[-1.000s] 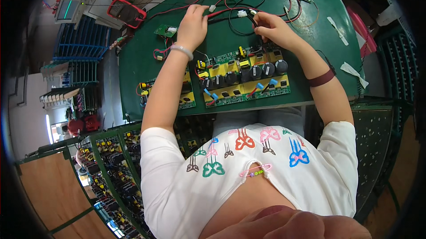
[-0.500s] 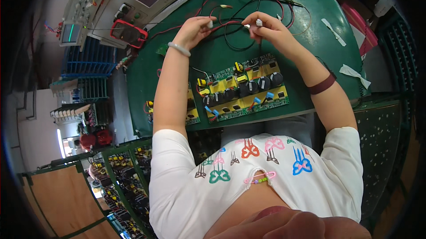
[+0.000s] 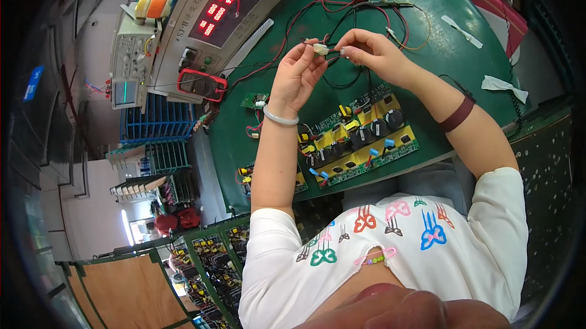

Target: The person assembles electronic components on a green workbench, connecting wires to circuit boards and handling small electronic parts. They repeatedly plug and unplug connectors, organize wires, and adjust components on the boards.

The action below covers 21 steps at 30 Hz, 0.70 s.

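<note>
Above the green table, my left hand (image 3: 300,75) pinches a white plastic wire connector (image 3: 320,49) between thumb and fingertips. My right hand (image 3: 379,54) is closed just to its right, thumb and forefinger pressed together on the thin dark and red wires at the connector. Whether a second connector is mated inside this one is too small to tell. Below my hands lies a long circuit board (image 3: 360,140) with yellow parts, black round capacitors and blue pieces. Another board (image 3: 299,181) is partly hidden behind my left forearm.
A bench power unit (image 3: 223,14) with a red lit display stands at the far left, beside an oscilloscope (image 3: 126,79) and a red multimeter (image 3: 202,85). Red and black leads (image 3: 293,21) tangle over the green table (image 3: 439,48). White strips (image 3: 504,88) lie at right.
My hands have come together; earlier they were apart, each with a small white piece. The view has shifted, so things appear lower and to the right. The display reads differently.
</note>
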Tool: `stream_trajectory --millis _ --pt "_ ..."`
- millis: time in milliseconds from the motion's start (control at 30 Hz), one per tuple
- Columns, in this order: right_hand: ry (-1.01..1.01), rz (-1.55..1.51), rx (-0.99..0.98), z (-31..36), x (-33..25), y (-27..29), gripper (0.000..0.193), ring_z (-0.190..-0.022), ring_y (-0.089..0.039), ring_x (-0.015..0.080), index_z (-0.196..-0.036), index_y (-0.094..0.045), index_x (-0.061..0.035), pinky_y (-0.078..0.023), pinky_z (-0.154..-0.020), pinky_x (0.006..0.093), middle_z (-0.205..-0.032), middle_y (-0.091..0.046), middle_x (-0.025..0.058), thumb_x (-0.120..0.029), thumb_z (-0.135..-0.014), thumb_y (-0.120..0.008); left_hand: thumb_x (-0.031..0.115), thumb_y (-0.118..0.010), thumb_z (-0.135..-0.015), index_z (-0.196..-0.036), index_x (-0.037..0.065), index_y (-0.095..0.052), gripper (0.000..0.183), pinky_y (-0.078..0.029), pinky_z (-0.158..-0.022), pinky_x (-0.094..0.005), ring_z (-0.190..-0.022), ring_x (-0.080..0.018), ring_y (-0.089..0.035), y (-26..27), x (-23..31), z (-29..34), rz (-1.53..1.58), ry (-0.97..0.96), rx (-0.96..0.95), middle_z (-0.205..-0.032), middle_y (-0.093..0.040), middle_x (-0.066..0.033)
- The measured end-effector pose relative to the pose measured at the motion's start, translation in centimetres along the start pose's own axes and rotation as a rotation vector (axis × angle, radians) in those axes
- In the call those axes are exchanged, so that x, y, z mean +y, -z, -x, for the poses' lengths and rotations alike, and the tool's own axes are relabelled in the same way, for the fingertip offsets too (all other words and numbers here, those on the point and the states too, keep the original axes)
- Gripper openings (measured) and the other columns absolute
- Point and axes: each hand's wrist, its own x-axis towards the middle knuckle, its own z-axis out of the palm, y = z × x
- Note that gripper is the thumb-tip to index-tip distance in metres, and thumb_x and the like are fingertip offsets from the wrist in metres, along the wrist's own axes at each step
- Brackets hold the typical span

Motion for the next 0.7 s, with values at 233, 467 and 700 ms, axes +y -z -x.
stream_trajectory --millis 233,467,700 --pt "0.306 0.333 0.189 0.3 -0.4 -0.4 0.019 -0.076 -0.067 0.0134 -0.093 -0.065 -0.0004 -0.055 -0.07 0.0277 -0.084 -0.068 0.0072 -0.008 -0.082 -0.079 0.018 -0.069 -0.095 -0.105 0.002 -0.067 0.019 -0.059 -0.086 -0.0312 -0.093 -0.0165 -0.069 -2.7 -0.9 0.0 -0.133 -0.124 0.066 -0.104 -0.071 -0.0082" --pt "0.354 0.377 0.214 0.3 -0.4 -0.4 0.02 -0.072 -0.067 0.0137 -0.085 -0.064 -0.0003 -0.054 -0.065 0.0272 -0.082 -0.069 0.008 -0.01 -0.08 -0.081 0.015 -0.07 -0.094 -0.1 0.003 -0.066 0.014 -0.058 -0.091 -0.0337 -0.097 -0.0201 -0.069 -3.1 -1.8 -0.3 -0.105 -0.189 0.077 -0.105 -0.071 -0.0109" --pt "0.334 0.342 0.226 0.5 -0.7 -0.5 0.022 -0.071 -0.067 0.0127 -0.085 -0.063 0.0004 -0.055 -0.066 0.0266 -0.081 -0.069 0.008 -0.01 -0.08 -0.082 0.014 -0.07 -0.094 -0.093 0.002 -0.067 0.012 -0.059 -0.089 -0.0353 -0.095 -0.0216 -0.07 -2.8 -2.2 -0.3 -0.183 -0.249 0.104 -0.101 -0.071 -0.0122"
